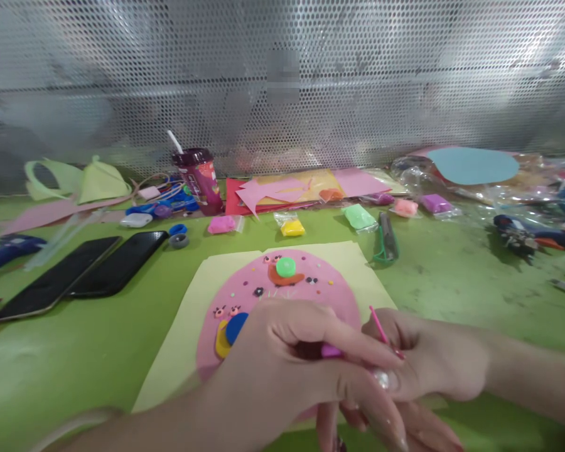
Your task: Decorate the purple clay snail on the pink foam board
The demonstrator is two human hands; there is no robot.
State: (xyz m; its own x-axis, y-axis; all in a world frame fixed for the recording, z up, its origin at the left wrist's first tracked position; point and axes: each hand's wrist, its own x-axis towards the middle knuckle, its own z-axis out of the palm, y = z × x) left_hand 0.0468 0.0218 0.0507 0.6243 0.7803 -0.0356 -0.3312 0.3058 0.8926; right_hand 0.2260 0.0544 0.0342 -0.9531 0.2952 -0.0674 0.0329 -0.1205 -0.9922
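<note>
My left hand (301, 351) reaches across the craft picture, its fingers closed against my right hand. A bit of purple-pink clay (330, 350) shows under its index finger. Something small and shiny (382, 378) is between the fingertips of both hands; its kind is unclear. My right hand (424, 358) is closed, with a thin pink stick (379, 323) sticking up from its grip. Under the hands lies a pink disc (334, 282) on a pale yellow sheet (179, 339). On the disc are an orange snail with a green shell (285, 267) and a yellow one with a blue shell (236, 328), partly covered.
Small clay packs in yellow (292, 227), green (359, 217) and pink (221, 225) lie behind the sheet, near a box cutter (388, 237). Two phones (122, 263) lie at left. A lidded cup with a straw (200, 182) stands before the perforated metal panel (311, 88).
</note>
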